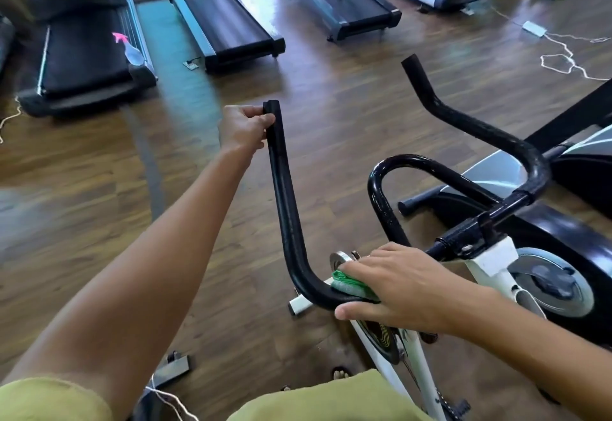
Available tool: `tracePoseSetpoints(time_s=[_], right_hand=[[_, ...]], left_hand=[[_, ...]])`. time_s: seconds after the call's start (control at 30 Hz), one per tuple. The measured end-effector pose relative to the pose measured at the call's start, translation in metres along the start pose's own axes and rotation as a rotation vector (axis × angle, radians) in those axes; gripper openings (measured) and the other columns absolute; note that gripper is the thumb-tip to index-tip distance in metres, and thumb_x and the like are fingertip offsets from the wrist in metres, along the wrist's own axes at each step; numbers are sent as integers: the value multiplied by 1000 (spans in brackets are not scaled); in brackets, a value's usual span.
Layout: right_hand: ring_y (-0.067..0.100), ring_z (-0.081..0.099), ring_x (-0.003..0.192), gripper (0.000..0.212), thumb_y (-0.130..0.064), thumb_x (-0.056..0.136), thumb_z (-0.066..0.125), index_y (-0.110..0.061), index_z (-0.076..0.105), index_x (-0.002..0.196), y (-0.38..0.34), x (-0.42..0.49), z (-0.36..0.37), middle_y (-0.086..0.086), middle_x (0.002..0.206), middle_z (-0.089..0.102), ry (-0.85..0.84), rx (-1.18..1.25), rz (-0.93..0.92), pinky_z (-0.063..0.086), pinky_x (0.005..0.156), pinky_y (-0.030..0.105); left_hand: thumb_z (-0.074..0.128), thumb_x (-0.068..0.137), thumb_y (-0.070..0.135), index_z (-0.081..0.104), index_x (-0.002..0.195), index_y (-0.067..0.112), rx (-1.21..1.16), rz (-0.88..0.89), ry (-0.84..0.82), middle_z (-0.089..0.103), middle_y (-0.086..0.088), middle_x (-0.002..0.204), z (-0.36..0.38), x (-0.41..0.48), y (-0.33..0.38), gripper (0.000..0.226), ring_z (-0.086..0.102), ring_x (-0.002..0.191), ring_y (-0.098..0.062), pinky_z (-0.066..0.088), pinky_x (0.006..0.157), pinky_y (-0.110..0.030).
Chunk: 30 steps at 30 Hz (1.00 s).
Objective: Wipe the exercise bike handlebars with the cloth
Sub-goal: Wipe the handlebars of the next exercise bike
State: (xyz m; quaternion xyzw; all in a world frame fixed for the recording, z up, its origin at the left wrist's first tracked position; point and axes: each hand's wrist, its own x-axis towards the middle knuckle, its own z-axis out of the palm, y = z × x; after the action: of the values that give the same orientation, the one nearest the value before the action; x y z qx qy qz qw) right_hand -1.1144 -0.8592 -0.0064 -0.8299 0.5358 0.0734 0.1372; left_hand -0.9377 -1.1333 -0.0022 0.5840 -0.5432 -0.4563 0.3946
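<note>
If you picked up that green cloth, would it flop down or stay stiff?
Probably floppy: the green cloth is bunched in soft folds under the right hand. It is likely light and thin, since it moulds to the bend of the black handlebar. It probably won't roll or break.

The black handlebars (377, 188) are rising from the bike's white post (493, 256), the left bar (284, 195) running far from a near bend, the right bar (463, 122) curving off right. The green cloth (347, 283) is lying bunched on that near bend, largely covered by the right hand (397, 284).
</note>
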Motion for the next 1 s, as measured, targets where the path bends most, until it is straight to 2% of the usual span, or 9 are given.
tracePoseSetpoints(time_s=[0.1,0.23,0.37,0.57,0.7,0.77,0.83,0.93,1.0], right_hand=[[15,59,92,79,-88,84,11,-30,49,122,-7,3,2,-9,101,66,10,27,-19,44,91,34],[13,59,90,78,-90,82,9,-33,51,115,6,0,-2,-11,97,64,13,35,-5,45,92,34],[13,55,81,72,-90,84,13,-32,50,105,-4,5,2,-10,88,62,43,47,-26,44,86,34],[10,58,99,88,-95,77,12,-33,51,124,6,2,1,-11,109,66,17,40,-7,43,96,33],[10,54,104,85,-95,75,29,-36,42,134,1,4,-1,-13,118,62,-65,61,-20,42,98,34],[8,49,114,77,-85,79,44,-41,34,142,7,0,-6,-15,129,55,-126,100,-27,37,104,30],[4,40,125,71,-63,88,59,-47,24,147,16,-7,-11,-20,139,45,-161,139,-43,28,110,23],[2,32,130,66,-39,97,56,-47,20,152,23,-22,-5,-22,146,37,-104,93,-52,12,114,14],[6,33,136,66,-27,94,50,-38,25,154,19,-37,10,-15,150,39,35,7,-46,12,118,20]], left_hand=[[72,85,17,71,84,26,-1,8,6,76,-7,91,-1,-1,1,9,71,74,-21,48,57,-28],[73,84,18,71,83,27,2,6,-1,75,-6,90,-2,-3,3,9,71,72,-21,48,56,-27],[73,83,18,72,84,26,1,4,-3,76,-6,89,-4,-3,3,8,72,72,-21,49,57,-27],[73,84,17,73,87,22,10,23,-14,76,-7,88,-5,-4,4,6,72,73,-21,50,59,-28],[73,84,17,73,84,24,7,32,-12,75,-6,86,-5,-5,4,7,72,72,-21,51,60,-29],[73,84,17,73,87,23,16,35,-18,76,-6,87,-5,-6,4,6,72,73,-21,52,62,-29],[73,84,17,73,87,22,14,36,-22,76,-6,88,-6,-5,4,6,73,73,-21,52,62,-30],[73,85,17,73,88,22,13,47,-18,76,-6,88,-6,-6,4,5,72,72,-21,50,60,-28],[72,85,18,73,88,23,18,54,-18,76,-5,88,-5,-6,4,6,72,71,-20,49,59,-27]])
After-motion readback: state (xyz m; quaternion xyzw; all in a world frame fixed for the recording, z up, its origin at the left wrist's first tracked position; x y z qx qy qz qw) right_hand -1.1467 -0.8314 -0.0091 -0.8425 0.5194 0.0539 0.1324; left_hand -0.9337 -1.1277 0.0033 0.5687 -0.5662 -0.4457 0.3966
